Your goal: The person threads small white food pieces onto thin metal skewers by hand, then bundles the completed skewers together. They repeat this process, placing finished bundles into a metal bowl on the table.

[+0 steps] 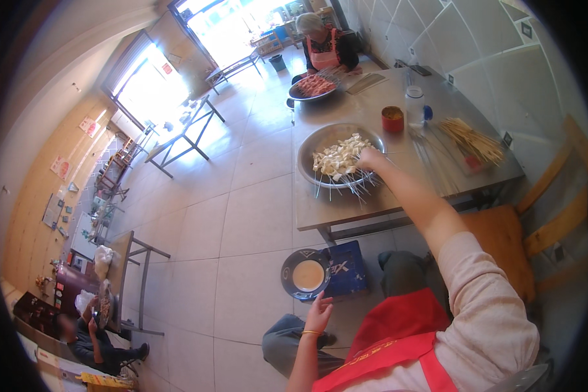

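Note:
My right hand (370, 158) reaches into the right side of a large metal basin (306, 152) on the table, at a pile of pale food pieces on skewers (340, 154). Its fingers are partly hidden, so its hold cannot be made out. Thin metal skewer ends (355, 188) stick out over the near rim. My left hand (318, 313) is held low with fingers apart and nothing in it, just below a dark patterned bowl (290, 281) of creamy liquid (308, 275). That bowl stands by a blue crate (348, 269) in front of my knees.
On the metal table (313, 210) are a red tin (392, 119), a clear jar (414, 105), bamboo sticks (473, 139) and loose metal skewers (424, 152). A person (323, 49) sits at its far end by a basin of skewered meat (316, 85). A wooden chair (500, 245) stands right.

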A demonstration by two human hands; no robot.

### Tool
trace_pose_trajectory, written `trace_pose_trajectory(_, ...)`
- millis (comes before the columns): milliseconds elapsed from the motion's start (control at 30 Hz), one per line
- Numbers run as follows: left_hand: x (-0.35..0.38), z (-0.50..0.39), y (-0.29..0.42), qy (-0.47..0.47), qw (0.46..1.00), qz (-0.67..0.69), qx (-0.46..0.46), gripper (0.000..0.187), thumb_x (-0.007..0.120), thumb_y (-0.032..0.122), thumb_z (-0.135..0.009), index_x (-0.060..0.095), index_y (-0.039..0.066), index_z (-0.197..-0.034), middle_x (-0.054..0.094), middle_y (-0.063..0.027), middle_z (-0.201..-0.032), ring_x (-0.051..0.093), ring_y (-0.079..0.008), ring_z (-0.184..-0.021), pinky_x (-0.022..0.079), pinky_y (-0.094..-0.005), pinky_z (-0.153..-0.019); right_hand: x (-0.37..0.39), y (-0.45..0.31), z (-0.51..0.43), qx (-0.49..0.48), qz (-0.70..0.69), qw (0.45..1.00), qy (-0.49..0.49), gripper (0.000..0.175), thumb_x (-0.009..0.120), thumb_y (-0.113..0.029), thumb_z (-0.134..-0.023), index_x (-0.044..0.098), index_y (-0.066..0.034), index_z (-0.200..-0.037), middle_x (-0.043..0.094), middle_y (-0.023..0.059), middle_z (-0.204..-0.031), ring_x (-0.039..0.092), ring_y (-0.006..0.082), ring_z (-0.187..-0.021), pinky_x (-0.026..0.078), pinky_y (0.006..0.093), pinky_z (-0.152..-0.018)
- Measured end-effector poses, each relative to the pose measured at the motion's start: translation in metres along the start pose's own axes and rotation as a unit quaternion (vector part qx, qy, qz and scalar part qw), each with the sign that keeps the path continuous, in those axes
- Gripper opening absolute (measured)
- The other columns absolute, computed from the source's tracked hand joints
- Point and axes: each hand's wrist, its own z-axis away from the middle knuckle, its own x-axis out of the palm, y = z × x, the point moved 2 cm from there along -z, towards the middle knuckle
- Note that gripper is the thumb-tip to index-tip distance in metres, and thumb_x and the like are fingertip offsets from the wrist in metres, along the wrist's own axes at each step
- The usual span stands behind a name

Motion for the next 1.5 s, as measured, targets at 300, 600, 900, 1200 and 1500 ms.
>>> trace_pose_trajectory(300, -0.001, 0.002, -0.008, -0.004, 1.000, 0.013, -0.002, 0.057, 0.057, 0.011, -0.087, 0.029, 0.001, -0.136, 0.058, -0.0128, -0.115, 0.057, -0.0186, -0.102, 0.046, -0.0292, -0.087, 0.037, 0.058, -0.067, 0.164, -0.577, 0.765, -0.233, 0.019, 0.045, -0.011, -0.086, 0.051, -0.0077, -0.069, 0.042, -0.0030, -0.050, 0.034, 0.0057, -0.036, 0.026, 0.0215, -0.033)
trace_pose_trajectory(600, 0.010, -0.008, 0.012, -0.035, 0.998, 0.051, 0.016, 0.054, 0.055, 0.008, -0.088, 0.031, 0.001, -0.136, 0.057, -0.0122, -0.117, 0.056, -0.0175, -0.105, 0.045, -0.0284, -0.088, 0.000, 0.034, 0.044, -0.059, -0.697, 0.714, -0.002, 0.018, 0.048, -0.020, -0.093, 0.053, -0.0036, -0.088, 0.043, -0.0021, -0.059, 0.034, 0.0050, -0.041, 0.026, 0.0192, -0.036)
trace_pose_trajectory(900, 0.028, -0.060, 0.128, -0.026, 0.970, 0.212, 0.121, 0.039, 0.053, 0.011, -0.091, 0.045, -0.001, -0.127, 0.056, -0.0104, -0.119, 0.053, -0.0133, -0.107, 0.043, -0.0241, -0.087, 0.033, -0.011, 0.198, -0.133, -0.671, 0.719, -0.123, 0.023, 0.045, -0.024, -0.095, 0.053, -0.0038, -0.104, 0.044, -0.0025, -0.062, 0.036, 0.0042, -0.047, 0.028, 0.0181, -0.041)
trace_pose_trajectory(1200, 0.029, -0.068, 0.182, 0.071, 0.935, 0.321, 0.131, 0.019, 0.057, 0.012, -0.089, 0.059, -0.001, -0.102, 0.061, -0.0039, -0.087, 0.056, -0.0089, -0.079, 0.045, -0.0213, -0.072, 0.074, -0.035, 0.293, -0.137, -0.644, 0.734, -0.163, 0.019, 0.043, -0.020, -0.096, 0.052, -0.0049, -0.103, 0.048, -0.0017, -0.063, 0.039, 0.0041, -0.049, 0.031, 0.0181, -0.044)
trace_pose_trajectory(1500, 0.031, -0.055, 0.190, 0.088, 0.927, 0.346, 0.114, 0.013, 0.056, 0.009, -0.089, 0.059, -0.002, -0.096, 0.063, -0.0049, -0.086, 0.057, -0.0093, -0.078, 0.045, -0.0214, -0.071, 0.078, -0.039, 0.305, -0.097, -0.659, 0.726, -0.169, 0.016, 0.045, -0.018, -0.095, 0.052, -0.0056, -0.102, 0.051, -0.0023, -0.064, 0.043, 0.0043, -0.050, 0.033, 0.0191, -0.046)
